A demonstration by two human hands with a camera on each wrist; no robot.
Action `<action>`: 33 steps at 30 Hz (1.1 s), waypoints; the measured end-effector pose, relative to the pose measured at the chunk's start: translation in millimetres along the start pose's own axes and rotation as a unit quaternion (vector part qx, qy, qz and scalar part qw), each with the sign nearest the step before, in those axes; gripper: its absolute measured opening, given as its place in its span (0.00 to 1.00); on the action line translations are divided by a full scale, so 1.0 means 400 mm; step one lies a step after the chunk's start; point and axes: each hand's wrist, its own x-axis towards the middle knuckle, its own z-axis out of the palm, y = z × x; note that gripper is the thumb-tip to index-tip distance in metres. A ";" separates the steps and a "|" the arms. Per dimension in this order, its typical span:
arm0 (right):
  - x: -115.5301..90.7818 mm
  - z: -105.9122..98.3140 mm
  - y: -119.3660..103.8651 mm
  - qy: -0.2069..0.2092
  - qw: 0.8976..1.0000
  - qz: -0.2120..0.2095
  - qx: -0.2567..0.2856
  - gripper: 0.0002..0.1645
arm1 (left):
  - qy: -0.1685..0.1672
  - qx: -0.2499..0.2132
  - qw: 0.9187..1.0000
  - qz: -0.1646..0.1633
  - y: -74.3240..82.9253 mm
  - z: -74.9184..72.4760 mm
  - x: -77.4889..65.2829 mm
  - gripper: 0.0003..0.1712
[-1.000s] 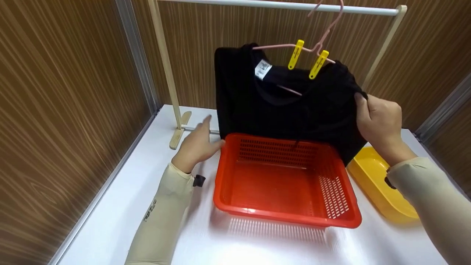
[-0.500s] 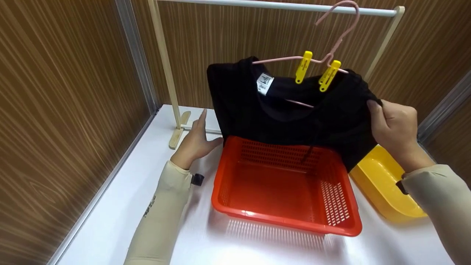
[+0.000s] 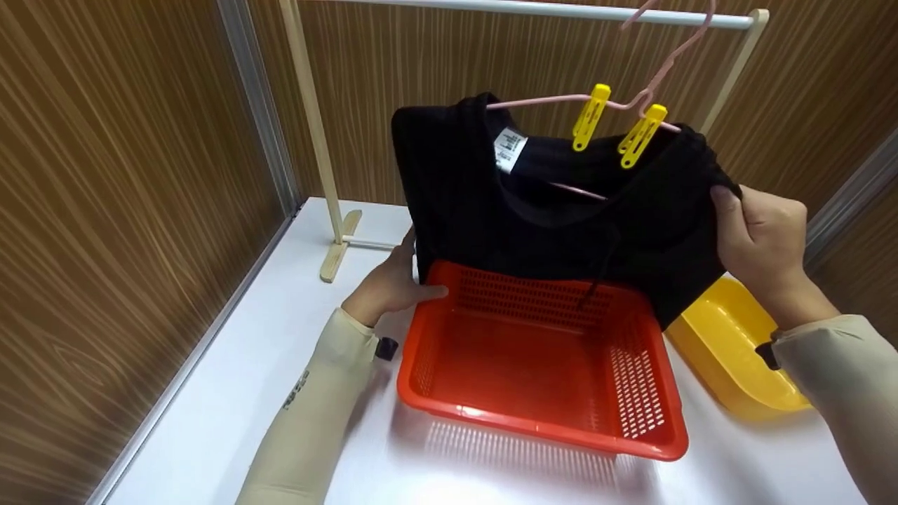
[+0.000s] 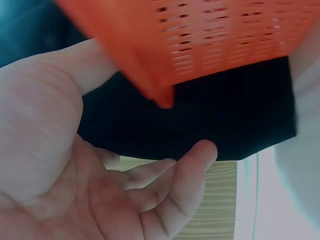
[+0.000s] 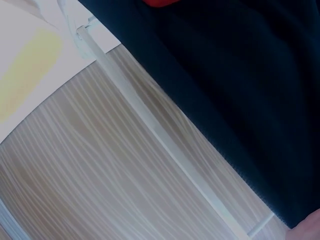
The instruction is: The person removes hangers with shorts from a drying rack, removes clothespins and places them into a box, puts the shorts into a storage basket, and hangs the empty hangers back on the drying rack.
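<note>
Black drawstring pants [image 3: 554, 245] hang from a pink hanger [image 3: 540, 101], with a white label inside the waistband and a cord in front. My right hand [image 3: 765, 228] pinches their right upper edge, thumb in front. My left hand [image 3: 393, 280] is at the left side, its thumb over the rear left corner of the red basket [image 3: 533, 428] and its fingers partly hidden behind the cloth. In the left wrist view the left fingers [image 4: 182, 182] curve loosely beside the cloth without closing. Yellow clothespins [image 3: 591, 118] sit on the hanger near its neck.
The basket stands on a white table [image 3: 231, 393], in front of the pants' lower part. A yellow tray [image 3: 736, 358] is at the right, partly under my right forearm. A rack with a white rail [image 3: 519, 8] and wooden posts [image 3: 312, 119] stands behind, before wood-grain walls.
My right hand has moved right, taking the pants and hanger along. My left hand has moved right to the pants' left edge and the basket corner. The basket has shifted slightly toward me.
</note>
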 end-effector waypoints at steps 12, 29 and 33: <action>0.022 0.015 -0.053 0.029 0.999 0.007 0.034 0.27 | 0.064 0.043 0.997 0.008 -0.030 0.045 0.017 0.60; 0.083 -0.029 -0.086 0.117 0.986 0.065 0.103 0.30 | 0.144 0.044 0.974 0.170 -0.066 0.015 0.020 0.17; 0.086 -0.027 -0.098 0.095 0.987 0.060 0.115 0.30 | 0.154 0.089 0.969 0.173 -0.056 -0.005 0.012 0.14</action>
